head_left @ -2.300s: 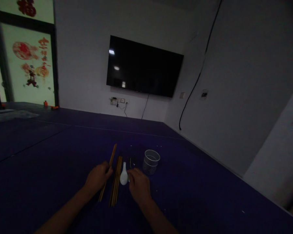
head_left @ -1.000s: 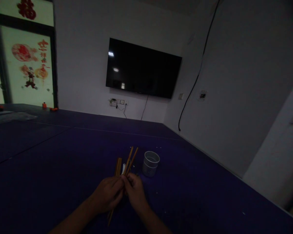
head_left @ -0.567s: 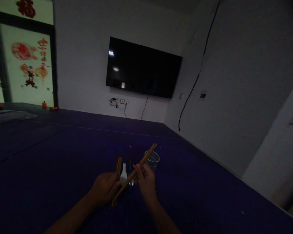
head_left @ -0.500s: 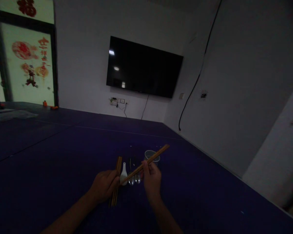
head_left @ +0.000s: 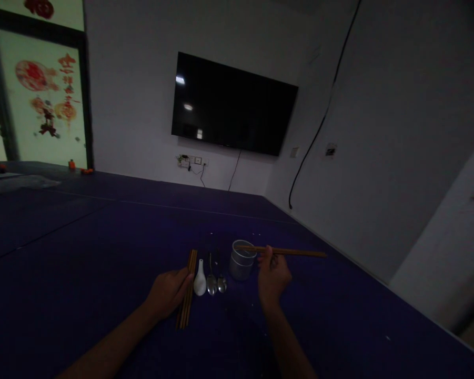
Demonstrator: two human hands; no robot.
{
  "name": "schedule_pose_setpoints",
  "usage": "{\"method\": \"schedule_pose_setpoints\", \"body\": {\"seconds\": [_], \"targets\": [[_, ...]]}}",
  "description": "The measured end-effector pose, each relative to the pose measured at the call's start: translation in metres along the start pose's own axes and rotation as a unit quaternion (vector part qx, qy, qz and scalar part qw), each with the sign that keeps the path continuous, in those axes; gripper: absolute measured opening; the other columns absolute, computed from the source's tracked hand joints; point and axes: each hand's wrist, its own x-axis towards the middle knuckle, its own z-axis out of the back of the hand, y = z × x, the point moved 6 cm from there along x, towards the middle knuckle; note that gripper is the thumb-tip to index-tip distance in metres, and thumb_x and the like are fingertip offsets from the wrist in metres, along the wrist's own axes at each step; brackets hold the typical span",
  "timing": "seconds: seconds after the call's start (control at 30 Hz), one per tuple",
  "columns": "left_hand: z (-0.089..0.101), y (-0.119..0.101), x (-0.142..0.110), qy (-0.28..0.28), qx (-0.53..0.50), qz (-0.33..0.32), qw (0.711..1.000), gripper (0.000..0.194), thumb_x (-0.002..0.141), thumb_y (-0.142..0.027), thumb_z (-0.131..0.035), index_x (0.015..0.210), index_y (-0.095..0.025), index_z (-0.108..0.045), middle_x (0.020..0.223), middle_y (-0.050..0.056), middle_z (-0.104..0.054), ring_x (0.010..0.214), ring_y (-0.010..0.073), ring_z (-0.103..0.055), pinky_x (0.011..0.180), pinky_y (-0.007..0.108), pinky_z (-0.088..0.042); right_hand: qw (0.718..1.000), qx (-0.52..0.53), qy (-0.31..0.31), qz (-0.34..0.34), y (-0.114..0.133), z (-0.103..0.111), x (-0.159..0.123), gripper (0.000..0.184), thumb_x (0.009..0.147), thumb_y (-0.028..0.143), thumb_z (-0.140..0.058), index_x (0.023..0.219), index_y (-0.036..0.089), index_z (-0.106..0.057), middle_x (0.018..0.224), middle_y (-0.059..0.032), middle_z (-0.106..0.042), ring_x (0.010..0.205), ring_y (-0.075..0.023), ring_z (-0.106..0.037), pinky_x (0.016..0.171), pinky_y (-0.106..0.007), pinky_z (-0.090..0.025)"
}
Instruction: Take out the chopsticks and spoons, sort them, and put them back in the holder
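Observation:
My right hand [head_left: 274,273] is closed around wooden chopsticks [head_left: 295,252], holding them nearly level, their left ends over the mouth of a grey cylindrical cup [head_left: 241,267]. How many chopsticks it holds I cannot tell. My left hand [head_left: 168,292] has its fingers closed on a bundle of several wooden chopsticks [head_left: 185,305] lying on the dark blue surface. Just right of that bundle lie a white soup spoon [head_left: 200,284], a metal spoon [head_left: 211,285] and a smaller metal spoon [head_left: 221,285], side by side with bowls toward me. The cup stands upright beyond them.
The dark blue surface [head_left: 102,252] reaches to the walls. A black television [head_left: 234,105] hangs on the far wall above sockets and cables. Small orange objects [head_left: 87,171] sit at the far left near a decorated door [head_left: 43,95]. A black cable hangs on the right wall.
My right hand has moved right, and its chopsticks have swung from a slant over the spoons to nearly level, left ends over the cup. My left hand stays on the bundle.

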Motion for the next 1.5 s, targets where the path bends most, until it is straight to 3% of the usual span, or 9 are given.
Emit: {"method": "schedule_pose_setpoints", "body": {"seconds": [0.2, 0.53, 0.77, 1.1, 1.3, 1.5], "targets": [[-0.004, 0.004, 0.001, 0.021, 0.003, 0.011, 1.0, 0.046, 0.097, -0.04, -0.016, 0.077, -0.02, -0.053, 0.062, 0.001, -0.062, 0.057, 0.0141, -0.06, 0.053, 0.022, -0.039, 1.0, 0.007, -0.023, -0.015, -0.008, 0.0, 0.0, 0.049, 0.086, 0.064, -0.039, 0.07, 0.02, -0.053, 0.064, -0.0084, -0.066, 0.055, -0.0187, -0.061, 0.055, -0.028, -0.043], [-0.004, 0.003, 0.001, 0.026, 0.003, 0.02, 0.999, 0.045, 0.097, -0.04, -0.018, 0.083, -0.02, -0.056, 0.068, 0.003, -0.066, 0.061, 0.0147, -0.062, 0.055, 0.023, -0.041, 0.995, -0.054, 0.081, 0.026, -0.022, -0.02, 0.004, 0.05, 0.085, 0.061, -0.04, 0.066, 0.018, -0.057, 0.061, -0.0091, -0.065, 0.054, -0.0194, -0.058, 0.053, -0.028, -0.036], [-0.005, 0.005, 0.002, 0.03, 0.01, 0.024, 0.999, 0.046, 0.097, -0.041, -0.017, 0.081, -0.02, -0.056, 0.065, 0.003, -0.065, 0.059, 0.0156, -0.062, 0.054, 0.023, -0.042, 0.987, -0.108, 0.099, 0.064, -0.02, -0.021, 0.009, 0.054, 0.088, 0.06, -0.034, 0.066, 0.018, -0.06, 0.063, -0.0093, -0.065, 0.055, -0.0195, -0.056, 0.053, -0.028, -0.033], [-0.004, 0.002, 0.002, 0.042, 0.006, 0.021, 0.999, 0.047, 0.097, -0.04, -0.017, 0.077, -0.02, -0.054, 0.065, 0.003, -0.064, 0.058, 0.0163, -0.061, 0.054, 0.024, -0.04, 0.969, -0.156, 0.108, 0.161, -0.019, -0.028, 0.011, 0.053, 0.094, 0.054, -0.025, 0.079, 0.016, -0.059, 0.078, -0.0109, -0.064, 0.072, -0.0216, -0.057, 0.066, -0.031, -0.038], [-0.005, 0.005, 0.003, 0.061, 0.007, 0.029, 0.998, 0.046, 0.097, -0.04, -0.017, 0.078, -0.02, -0.054, 0.065, 0.002, -0.064, 0.058, 0.0156, -0.061, 0.053, 0.023, -0.038, 0.962, -0.158, 0.122, 0.185, -0.024, -0.035, 0.008, 0.051, 0.094, 0.052, -0.029, 0.079, 0.016, -0.062, 0.081, -0.0108, -0.062, 0.08, -0.0226, -0.055, 0.073, -0.033, -0.04], [-0.01, 0.006, 0.002, 0.094, 0.008, 0.05, 0.994, 0.046, 0.097, -0.041, -0.016, 0.083, -0.02, -0.055, 0.071, 0.003, -0.067, 0.064, 0.016, -0.064, 0.057, 0.024, -0.041, 0.958, -0.169, 0.115, 0.202, -0.027, -0.037, 0.01, 0.053, 0.094, 0.052, -0.031, 0.088, 0.014, -0.067, 0.101, -0.0163, -0.061, 0.101, -0.0275, -0.05, 0.087, -0.04, -0.039]]}}
